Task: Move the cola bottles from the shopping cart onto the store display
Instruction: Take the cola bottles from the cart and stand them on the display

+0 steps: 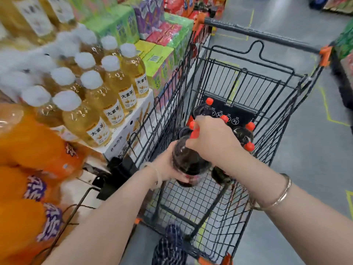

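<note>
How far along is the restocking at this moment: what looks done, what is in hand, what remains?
Done: nothing confirmable; no cola shows on the display, only tea and orange soda.
In hand: the left hand supports the body of one cola bottle while the right hand grips its red cap end, still inside the shopping cart.
Left: placing this bottle, plus several other red-capped bottles in the cart.

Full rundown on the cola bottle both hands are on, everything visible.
The dark cola-filled clear plastic bottle with a red cap sits tilted, cap pointing away from the camera, raised above the floor of the black wire shopping cart. The left hand cups its lower body from beneath; the right hand wraps its neck and shoulder, partly hiding the cap. A red label band shows near the base. Other red-capped cola bottles stand behind it in the cart.
</note>
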`<state>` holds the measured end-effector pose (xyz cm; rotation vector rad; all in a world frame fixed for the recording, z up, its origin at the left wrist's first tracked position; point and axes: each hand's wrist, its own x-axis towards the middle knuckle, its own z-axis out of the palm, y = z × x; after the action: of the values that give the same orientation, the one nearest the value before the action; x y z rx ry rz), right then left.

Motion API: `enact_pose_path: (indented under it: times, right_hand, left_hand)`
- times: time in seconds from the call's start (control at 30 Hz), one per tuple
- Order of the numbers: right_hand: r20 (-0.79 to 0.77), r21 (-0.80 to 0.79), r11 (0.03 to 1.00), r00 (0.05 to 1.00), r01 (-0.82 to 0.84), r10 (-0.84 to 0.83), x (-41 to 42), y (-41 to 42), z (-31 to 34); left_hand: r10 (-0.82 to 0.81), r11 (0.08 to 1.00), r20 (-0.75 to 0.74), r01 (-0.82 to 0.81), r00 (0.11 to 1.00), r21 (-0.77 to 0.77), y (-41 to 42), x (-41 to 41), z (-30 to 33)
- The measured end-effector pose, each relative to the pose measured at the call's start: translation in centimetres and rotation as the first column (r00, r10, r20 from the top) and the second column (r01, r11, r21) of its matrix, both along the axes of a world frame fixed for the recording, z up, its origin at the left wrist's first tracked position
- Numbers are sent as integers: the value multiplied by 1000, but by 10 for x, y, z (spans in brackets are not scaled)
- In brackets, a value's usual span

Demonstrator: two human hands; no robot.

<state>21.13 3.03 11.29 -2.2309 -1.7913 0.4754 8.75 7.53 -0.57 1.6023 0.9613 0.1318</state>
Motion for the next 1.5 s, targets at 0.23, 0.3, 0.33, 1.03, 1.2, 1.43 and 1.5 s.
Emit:
enact_pose_path:
  times: [0.23,0.3,0.33,1.03,1.2,1.43,1.5]
  right_hand:
    - [8,169,968,982,-188,189,-30,-42,56]
    - [22,219,946,970,-240,241,-40,-55,71]
    - [27,244,931,962,-271,273,-47,-64,79]
    - [2,439,629,700,-642,714,-307,-288,183]
    - [-20,463,559,622,-688,782,-404,-363,193]
    - [-67,463,432,455,-774,888,-529,-444,195]
    - [-45,477,377,407,-794,913,-558,-458,197]
  left_hand:
    - [217,974,77,-221,973,44,-61,-35,41]
    - [251,965,117,-258,961,50,-81,-46,53]
    - [272,956,124,-283,954,79,-94,-54,62]
    - [680,668,138,-686,720,290,-376,-314,172]
    - [782,542,110,-756,613,367,-473,-411,183]
    - [881,372,128,-835,455,406,-584,-527,194]
    - [902,320,140,-852,407,414,-603,-553,193]
